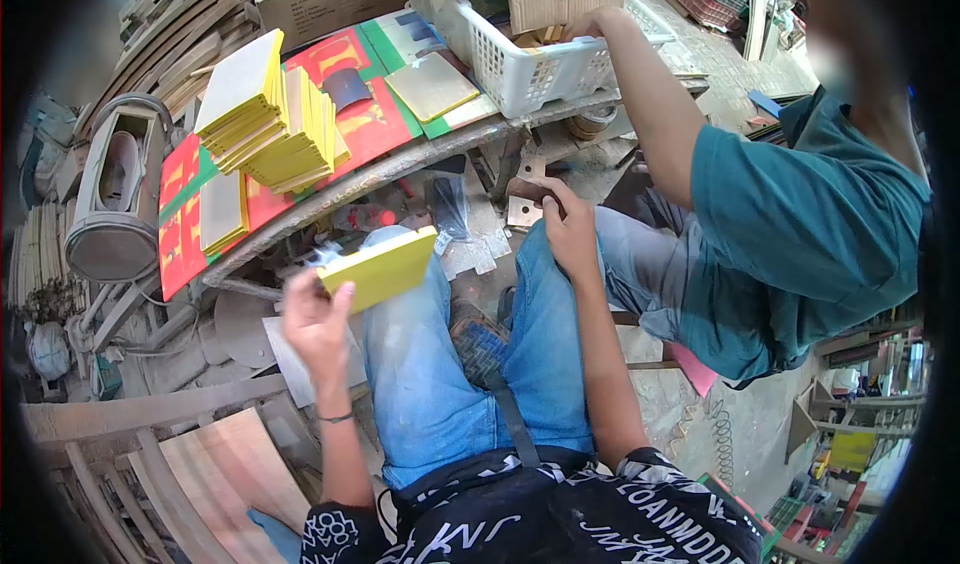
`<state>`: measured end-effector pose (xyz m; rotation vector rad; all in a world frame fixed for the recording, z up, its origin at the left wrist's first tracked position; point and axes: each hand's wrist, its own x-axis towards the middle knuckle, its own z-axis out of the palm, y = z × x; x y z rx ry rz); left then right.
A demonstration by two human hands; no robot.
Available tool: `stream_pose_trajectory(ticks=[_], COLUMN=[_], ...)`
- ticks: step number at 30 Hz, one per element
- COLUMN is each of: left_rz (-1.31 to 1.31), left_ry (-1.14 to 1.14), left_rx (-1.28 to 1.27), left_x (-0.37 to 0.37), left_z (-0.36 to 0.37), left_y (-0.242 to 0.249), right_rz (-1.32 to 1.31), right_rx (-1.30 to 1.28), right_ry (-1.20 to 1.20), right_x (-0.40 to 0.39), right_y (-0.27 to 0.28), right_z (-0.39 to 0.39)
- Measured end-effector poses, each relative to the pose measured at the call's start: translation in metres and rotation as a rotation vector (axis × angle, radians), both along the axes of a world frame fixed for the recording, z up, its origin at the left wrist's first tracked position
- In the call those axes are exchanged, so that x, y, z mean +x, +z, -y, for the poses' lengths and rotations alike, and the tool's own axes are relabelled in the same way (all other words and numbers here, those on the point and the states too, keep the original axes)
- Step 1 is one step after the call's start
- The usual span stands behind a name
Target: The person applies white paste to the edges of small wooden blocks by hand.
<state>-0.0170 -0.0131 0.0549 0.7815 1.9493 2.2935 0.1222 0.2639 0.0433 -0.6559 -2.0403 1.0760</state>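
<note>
My left hand is closed on one end of a yellow-edged board, held above my left thigh. Some whitish material shows behind the board, too blurred to name. My right hand is over my right knee, its fingers curled at a small brown piece with holes, which it seems to hold. On the bench beyond stands a tall stack of yellow-edged boards. A shorter pile lies left of it, and another flat board lies to its right.
The bench edge runs across in front of my knees. A white plastic basket stands on it, with a co-worker's hand inside. The co-worker sits close on my right. A wooden rack is at lower left.
</note>
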Motion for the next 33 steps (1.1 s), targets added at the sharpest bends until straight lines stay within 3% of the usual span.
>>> stream_pose_trajectory(ticks=[2,5,6,9,14,19,23,27,33], left_rz=[0.155,0.261,0.249,0.295,0.241,0.249,-0.095,-0.141,-0.166], left_ry=[0.122,0.114,0.125,0.083,0.020,0.008,-0.005,-0.006,-0.129], left_rx=[-0.101,-0.122,-0.038,-0.078,-0.116,-0.215,-0.320,-0.158,-0.155], left_x=[0.016,0.020,0.021,0.021,0.021,0.017,-0.004,-0.023,-0.025], left_z=[0.001,0.017,0.014,0.018,0.025,0.018,0.011,0.010,0.010], left_y=[-0.030,-0.050,-0.049,-0.058,-0.084,-0.037,0.035,0.073,0.083], right_rz=[0.015,0.084,0.086,-0.010,0.063,0.034,0.011,0.007,0.030], right_rx=[0.024,-0.024,-0.024,0.014,0.050,0.036,0.066,0.037,0.025], right_ry=[-0.012,-0.006,-0.006,0.006,-0.036,-0.026,-0.015,-0.013,-0.006], right_x=[0.001,0.002,0.002,-0.002,-0.001,0.000,0.000,0.001,0.002], right_y=[-0.003,0.000,0.000,-0.001,0.001,-0.004,-0.004,-0.004,-0.001], right_z=[-0.001,-0.001,-0.001,0.001,0.002,0.001,0.000,0.000,-0.002])
